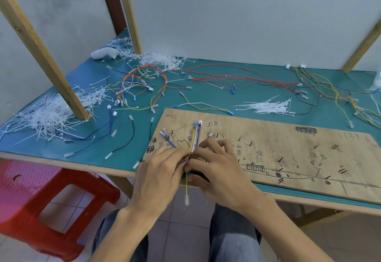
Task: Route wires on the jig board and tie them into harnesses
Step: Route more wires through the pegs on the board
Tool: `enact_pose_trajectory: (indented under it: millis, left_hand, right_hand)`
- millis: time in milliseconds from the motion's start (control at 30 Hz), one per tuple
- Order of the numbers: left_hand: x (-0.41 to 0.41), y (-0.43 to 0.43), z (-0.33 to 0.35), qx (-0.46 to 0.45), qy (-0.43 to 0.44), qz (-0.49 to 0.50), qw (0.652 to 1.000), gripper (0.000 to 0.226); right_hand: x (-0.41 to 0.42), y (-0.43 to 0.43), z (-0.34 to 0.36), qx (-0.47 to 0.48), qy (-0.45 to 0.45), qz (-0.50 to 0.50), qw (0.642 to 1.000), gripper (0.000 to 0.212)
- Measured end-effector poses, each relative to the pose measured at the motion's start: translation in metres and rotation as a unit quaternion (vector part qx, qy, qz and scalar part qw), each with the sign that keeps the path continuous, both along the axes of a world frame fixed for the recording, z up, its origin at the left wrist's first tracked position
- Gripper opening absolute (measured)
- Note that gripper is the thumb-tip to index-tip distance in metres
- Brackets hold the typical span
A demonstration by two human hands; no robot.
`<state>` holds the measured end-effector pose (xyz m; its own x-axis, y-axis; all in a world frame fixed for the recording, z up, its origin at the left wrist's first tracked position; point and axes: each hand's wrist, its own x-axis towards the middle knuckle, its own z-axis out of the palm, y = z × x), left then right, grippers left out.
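At the near-left corner of the jig board [288,150], the left hand [158,171] and right hand [218,171] meet. Curled fingers on both pinch the yellow, white and blue wire bundle [193,140] together, apparently gathering it for tying. Spare cable ties [266,106] lie on the desk [216,97] behind.

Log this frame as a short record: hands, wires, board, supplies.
jig board: flat on the green table
left hand: pinches the wire bundle at the board's near edge
right hand: pinches the same bundle beside it
wire bundle: yellow, white and blue, running up the board; one yellow end hangs off the edge
cable ties: loose pile behind the board
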<state>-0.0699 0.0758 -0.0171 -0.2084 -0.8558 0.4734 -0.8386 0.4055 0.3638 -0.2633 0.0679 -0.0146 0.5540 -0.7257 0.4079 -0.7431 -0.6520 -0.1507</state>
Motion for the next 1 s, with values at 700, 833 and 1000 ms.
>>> enact_pose_trajectory:
  millis: [700, 833, 1000]
  left_hand:
    - [-0.008, 0.003, 0.002, -0.056, -0.155, -0.063, 0.984, 0.07]
    - [-0.007, 0.004, 0.0, -0.079, -0.165, -0.077, 0.98, 0.065]
    - [-0.008, 0.004, -0.003, -0.049, -0.156, -0.066, 0.984, 0.063]
  right_hand:
    - [-0.023, 0.006, 0.006, 0.16, -0.263, -0.276, 0.91, 0.012]
    - [-0.025, -0.005, 0.013, 0.18, -0.265, -0.295, 0.9, 0.017]
    - [-0.023, -0.016, 0.02, 0.219, -0.241, -0.279, 0.903, 0.01]
